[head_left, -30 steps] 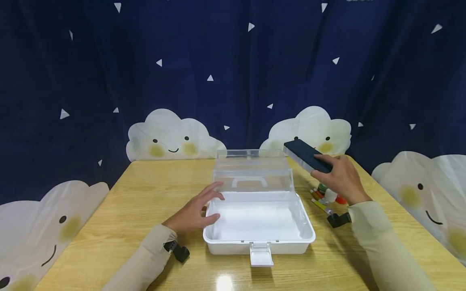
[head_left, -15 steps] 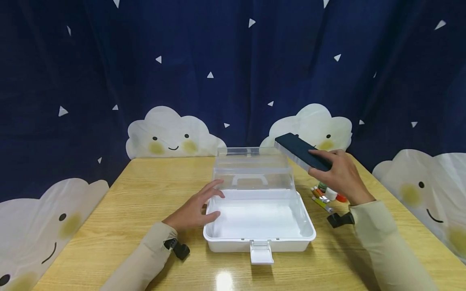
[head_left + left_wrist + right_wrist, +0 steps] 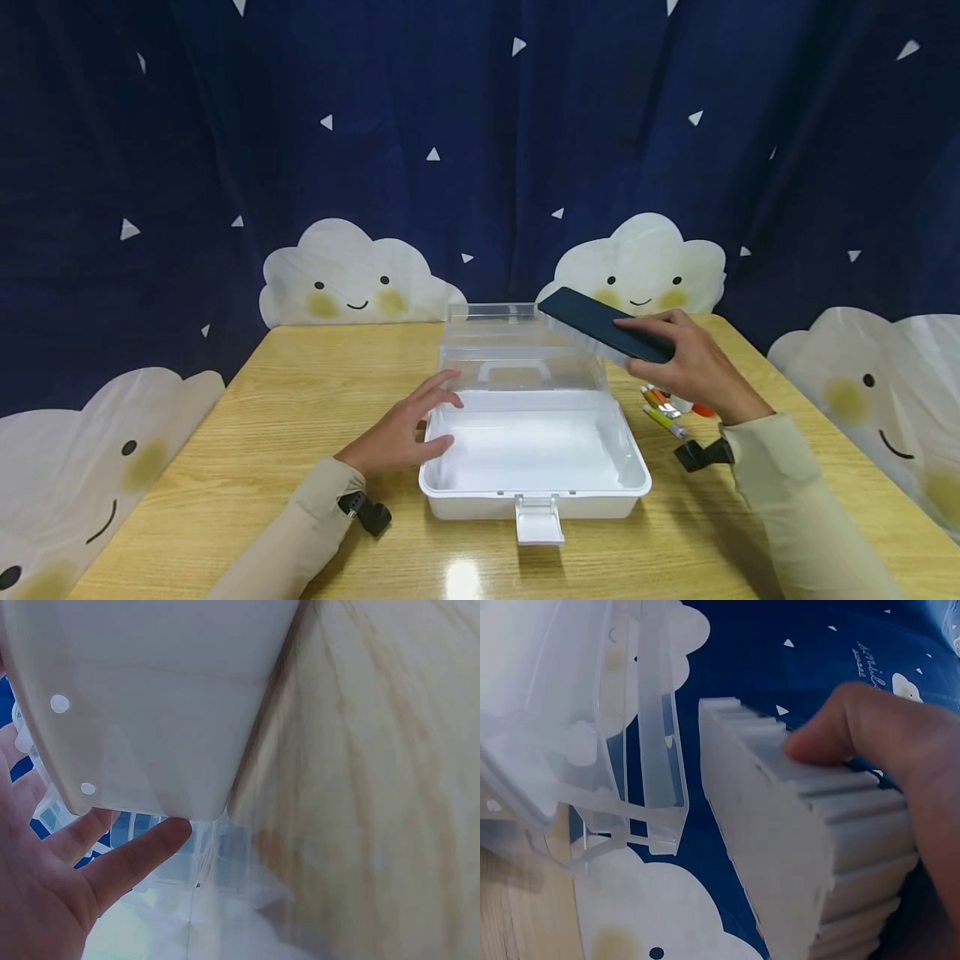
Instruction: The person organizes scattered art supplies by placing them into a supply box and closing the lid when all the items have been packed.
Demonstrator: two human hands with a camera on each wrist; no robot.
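Note:
A white box (image 3: 540, 505) with a clear raised lid (image 3: 517, 342) and a front latch (image 3: 538, 525) stands on the table. At its left rim rests my left hand (image 3: 401, 437), its fingers spread and loosely bent; the left wrist view shows a fingertip against the box's edge. My right hand (image 3: 693, 362) holds a rectangular block (image 3: 603, 321) with a dark flat top, tilted in the air above the box's right rear. The right wrist view shows the block's pale ridged side (image 3: 780, 840) with the thumb pressing it. My other right fingers are mostly hidden.
On the table (image 3: 330, 375), right of the box, lie several slim coloured sticks (image 3: 660, 408) and a red thing (image 3: 702, 410) partly under my right arm. A dark blue curtain (image 3: 420, 108) with clouds and white triangles hangs behind and at both sides.
My right hand has carried the block leftward toward the raised lid, and its dark top has tilted differently. My left hand stays at the box's left rim.

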